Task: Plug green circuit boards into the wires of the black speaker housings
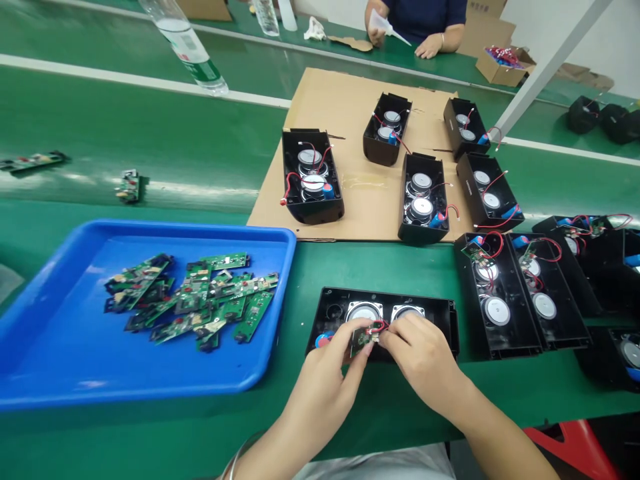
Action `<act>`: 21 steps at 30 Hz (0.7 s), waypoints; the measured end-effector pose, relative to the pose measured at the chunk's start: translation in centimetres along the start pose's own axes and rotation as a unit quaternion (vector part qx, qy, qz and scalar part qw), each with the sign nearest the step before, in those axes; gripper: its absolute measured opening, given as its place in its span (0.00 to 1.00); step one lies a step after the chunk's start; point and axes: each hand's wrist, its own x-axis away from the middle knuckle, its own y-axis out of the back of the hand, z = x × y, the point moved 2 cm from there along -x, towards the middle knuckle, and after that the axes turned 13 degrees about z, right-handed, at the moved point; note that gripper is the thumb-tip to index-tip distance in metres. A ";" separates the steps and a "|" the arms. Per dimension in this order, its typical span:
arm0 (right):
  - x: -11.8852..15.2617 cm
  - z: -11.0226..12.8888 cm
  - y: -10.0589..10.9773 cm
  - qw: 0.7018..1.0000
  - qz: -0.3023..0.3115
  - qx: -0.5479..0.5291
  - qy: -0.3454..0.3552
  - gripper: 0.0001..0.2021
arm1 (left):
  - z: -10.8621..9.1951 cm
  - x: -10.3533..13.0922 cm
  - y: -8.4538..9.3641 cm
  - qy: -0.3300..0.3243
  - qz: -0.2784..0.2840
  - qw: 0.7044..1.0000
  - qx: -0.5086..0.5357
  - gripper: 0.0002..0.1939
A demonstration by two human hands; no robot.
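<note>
A black speaker housing (435, 308) with two round speakers lies lengthwise on the green bench in front of me. Over its near edge, my left hand (334, 363) pinches a small green circuit board (359, 340) between thumb and fingers. My right hand (417, 347) is closed at the board's right end, where a red wire (379, 325) meets a pale connector. Its fingertips seem to grip the wire's plug, though they partly hide it. A blue cylindrical part (324, 340) shows at the housing's left end, left of my left hand.
Left stands a blue tray (50, 293) with a heap of circuit boards (200, 300). Several speaker housings (313, 177) sit on a cardboard sheet (357, 200); more crowd the right (500, 293). A bottle (193, 53) lies beyond the tray. Across the bench, a person's hand (377, 30) holds a white squeeze bottle.
</note>
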 end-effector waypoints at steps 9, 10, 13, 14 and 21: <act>-0.5 -0.6 -0.1 0.997 0.003 -0.074 -0.018 0.14 | 0.1 0.0 0.1 -0.012 0.008 1.000 0.020 0.11; -0.6 -0.5 -0.2 0.997 0.001 -0.073 -0.017 0.14 | 0.1 0.0 0.0 -0.012 0.003 1.000 0.024 0.11; -0.9 -0.2 -0.6 0.998 -0.004 -0.059 -0.030 0.11 | 0.0 -0.2 0.1 -0.019 -0.004 0.999 0.031 0.10; -0.9 -0.2 -0.7 0.998 -0.004 -0.056 -0.035 0.10 | 0.0 -0.2 0.1 -0.023 -0.002 0.999 0.035 0.10; 0.8 -2.6 2.3 0.989 0.064 -0.123 -0.061 0.23 | -0.2 0.2 0.3 0.052 0.005 0.996 0.069 0.11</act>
